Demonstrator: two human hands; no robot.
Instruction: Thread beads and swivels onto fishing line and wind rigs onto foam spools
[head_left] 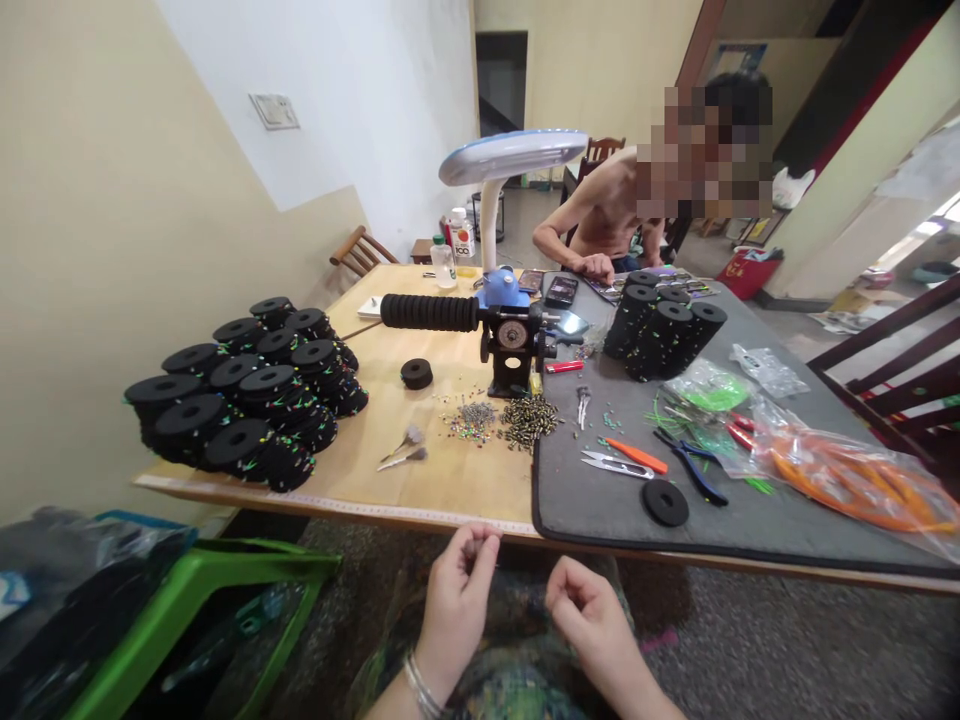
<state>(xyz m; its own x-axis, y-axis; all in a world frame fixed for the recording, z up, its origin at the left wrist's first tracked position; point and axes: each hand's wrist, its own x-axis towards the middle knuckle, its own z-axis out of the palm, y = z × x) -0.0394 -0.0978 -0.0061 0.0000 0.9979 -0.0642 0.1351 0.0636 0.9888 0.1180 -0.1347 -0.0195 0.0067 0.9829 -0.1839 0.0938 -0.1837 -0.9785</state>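
My left hand point(459, 590), with bangles at the wrist, is held above my lap just off the table's front edge. Its thumb and forefinger are pinched together; anything between them is too small to make out. My right hand point(589, 610) is a short way to the right, fingers curled in and closed, their content hidden. Beyond the hands lie a pile of dark-and-gold beads point(529, 422) and a pile of small grey pieces point(474, 415). Behind these stands a black winding device point(513, 345) carrying a row of black foam rings point(429, 313).
Stacks of black foam spools point(266, 385) fill the table's left side; more spools point(660, 325) stand at right. The grey mat point(570, 510) holds snips point(616, 465), pliers point(694, 468), a foam ring point(664, 502) and orange tubing point(855, 480). A lamp point(491, 210) rises behind. Another person point(607, 205) sits opposite.
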